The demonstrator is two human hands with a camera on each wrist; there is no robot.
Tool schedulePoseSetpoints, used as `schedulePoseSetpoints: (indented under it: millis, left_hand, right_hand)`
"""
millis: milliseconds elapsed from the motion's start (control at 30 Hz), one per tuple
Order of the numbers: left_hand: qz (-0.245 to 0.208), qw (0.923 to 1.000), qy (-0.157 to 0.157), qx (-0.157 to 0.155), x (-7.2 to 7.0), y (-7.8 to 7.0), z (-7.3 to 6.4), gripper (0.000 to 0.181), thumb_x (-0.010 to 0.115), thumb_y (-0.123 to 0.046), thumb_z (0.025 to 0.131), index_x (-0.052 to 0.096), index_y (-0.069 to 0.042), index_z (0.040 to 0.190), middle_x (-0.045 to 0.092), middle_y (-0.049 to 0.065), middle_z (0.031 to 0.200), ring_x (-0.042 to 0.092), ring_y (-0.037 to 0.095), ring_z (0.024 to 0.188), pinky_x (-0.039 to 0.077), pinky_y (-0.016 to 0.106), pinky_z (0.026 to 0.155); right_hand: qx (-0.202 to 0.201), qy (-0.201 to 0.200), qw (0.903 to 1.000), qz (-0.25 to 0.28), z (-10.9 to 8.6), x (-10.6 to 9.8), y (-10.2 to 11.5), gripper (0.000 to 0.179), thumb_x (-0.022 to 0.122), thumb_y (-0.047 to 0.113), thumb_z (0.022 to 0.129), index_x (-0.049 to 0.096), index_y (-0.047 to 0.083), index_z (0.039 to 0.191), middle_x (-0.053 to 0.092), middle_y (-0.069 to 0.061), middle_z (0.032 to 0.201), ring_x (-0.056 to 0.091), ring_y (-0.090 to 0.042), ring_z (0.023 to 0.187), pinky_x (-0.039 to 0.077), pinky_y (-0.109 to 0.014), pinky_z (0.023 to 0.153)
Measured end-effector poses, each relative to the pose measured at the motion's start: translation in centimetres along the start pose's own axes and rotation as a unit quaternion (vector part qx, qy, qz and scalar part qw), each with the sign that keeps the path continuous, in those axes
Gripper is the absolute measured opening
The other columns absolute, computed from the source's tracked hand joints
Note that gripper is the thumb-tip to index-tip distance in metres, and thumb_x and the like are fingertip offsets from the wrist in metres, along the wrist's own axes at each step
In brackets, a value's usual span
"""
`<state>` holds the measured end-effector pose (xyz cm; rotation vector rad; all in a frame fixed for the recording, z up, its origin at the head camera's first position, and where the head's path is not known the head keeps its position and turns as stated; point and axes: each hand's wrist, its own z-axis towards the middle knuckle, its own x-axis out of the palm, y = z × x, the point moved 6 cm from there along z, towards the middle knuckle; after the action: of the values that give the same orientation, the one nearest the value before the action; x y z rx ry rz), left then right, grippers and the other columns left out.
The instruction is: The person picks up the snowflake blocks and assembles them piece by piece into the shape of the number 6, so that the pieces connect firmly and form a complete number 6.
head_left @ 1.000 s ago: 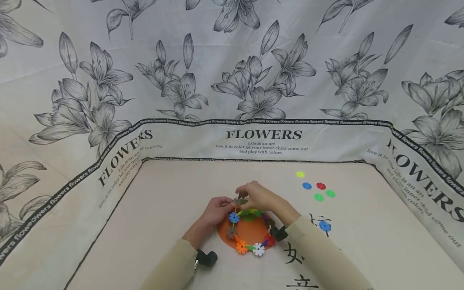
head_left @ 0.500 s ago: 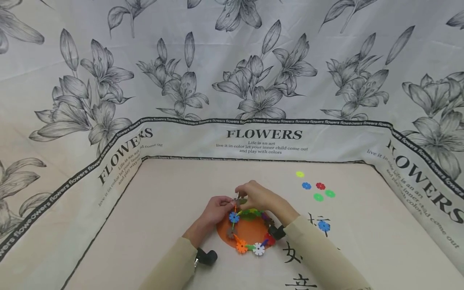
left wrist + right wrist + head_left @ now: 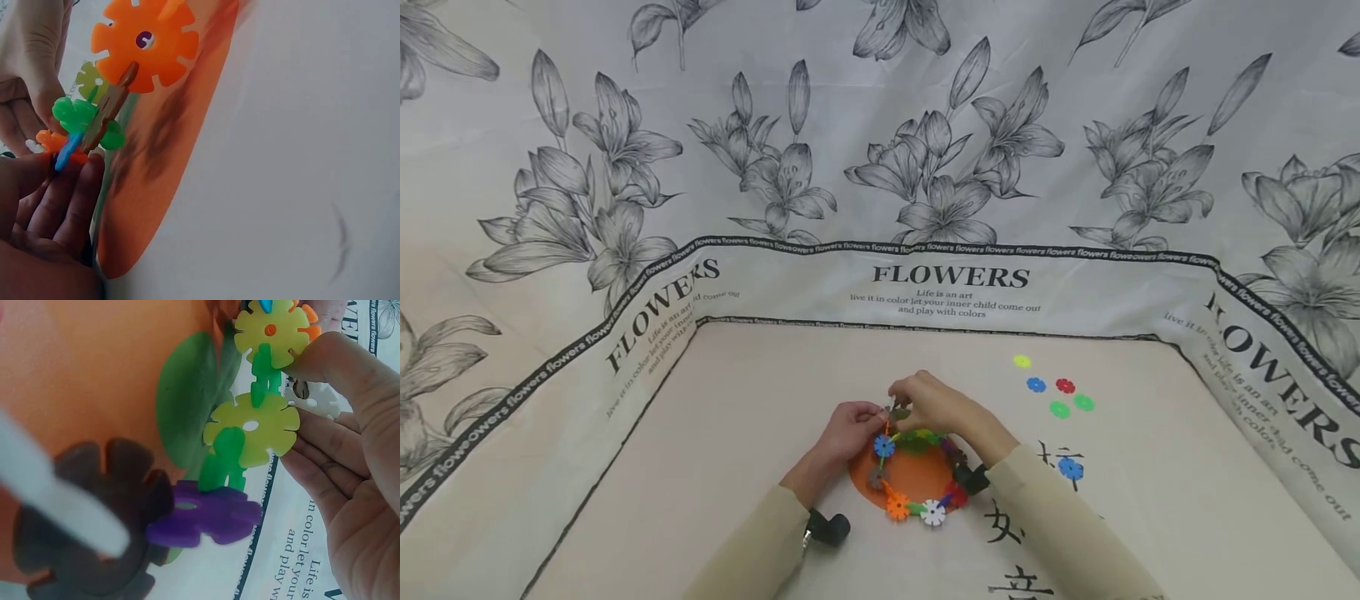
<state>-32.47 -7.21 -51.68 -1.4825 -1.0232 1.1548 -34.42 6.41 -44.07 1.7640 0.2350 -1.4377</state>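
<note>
A ring of notched snowflake discs in several colours, with a white disc (image 3: pixel 933 512) at its front, lies over an orange fruit-shaped patch (image 3: pixel 917 479). At the ring's far left my left hand (image 3: pixel 853 429) pinches the chain; in the left wrist view its thumb and fingers hold a blue disc (image 3: pixel 67 153) edge-on, beside green (image 3: pixel 75 114) and brown discs (image 3: pixel 106 119). My right hand (image 3: pixel 936 408) reaches in from the right and holds a white disc (image 3: pixel 312 401) between thumb and fingers. That thumb is right at the rim of a yellow disc (image 3: pixel 272 330).
Loose discs lie at the back right: yellow (image 3: pixel 1022 361), red (image 3: pixel 1065 386), blue (image 3: pixel 1036 385) and two green. Another blue disc (image 3: pixel 1071 468) lies beyond the right forearm, on printed black characters. A flower-printed cloth wall (image 3: pixel 955 287) stands behind and at both sides.
Both hands stay at the same spot on the chain, with only slight finger movement. The head view has shifted slightly.
</note>
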Motion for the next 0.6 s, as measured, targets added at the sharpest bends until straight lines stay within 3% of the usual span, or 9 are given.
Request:
schedulePoseSetpoints:
  millis: [200,400,600]
  left_hand:
    - [0.016,0.9998,-0.007,-0.014,0.3,0.1,0.2,0.021,0.063,-0.018,0.103,0.073,0.0,0.107,0.077,0.009,0.095,0.068,0.016,0.09,0.054,0.037,0.093]
    - [0.022,0.9992,-0.001,-0.032,0.3,0.6,-0.2,0.02,0.063,-0.019,0.103,0.071,-0.001,0.108,0.077,0.008,0.097,0.067,0.016,0.092,0.053,0.038,0.095]
    - [0.03,0.9989,0.001,-0.036,0.0,0.3,0.1,0.021,0.063,-0.022,0.104,0.071,-0.003,0.108,0.076,0.006,0.098,0.065,0.017,0.093,0.052,0.037,0.095]
  right_hand:
    - [-0.001,0.006,0.9999,0.011,-0.2,0.0,-0.4,0.043,0.081,0.01,0.083,0.068,-0.003,0.122,0.075,-0.012,0.106,0.071,-0.025,0.1,0.057,-0.042,0.089]
    - [-0.005,0.023,0.9989,0.04,-0.9,0.3,-0.6,0.056,0.077,0.013,0.091,0.055,-0.004,0.14,0.075,-0.01,0.113,0.07,-0.026,0.109,0.053,-0.047,0.098]
    - [0.002,-0.036,0.9981,0.05,-3.7,-2.9,-1.7,0.053,0.073,0.018,0.096,0.055,-0.001,0.141,0.074,-0.009,0.111,0.069,-0.027,0.105,0.054,-0.049,0.094]
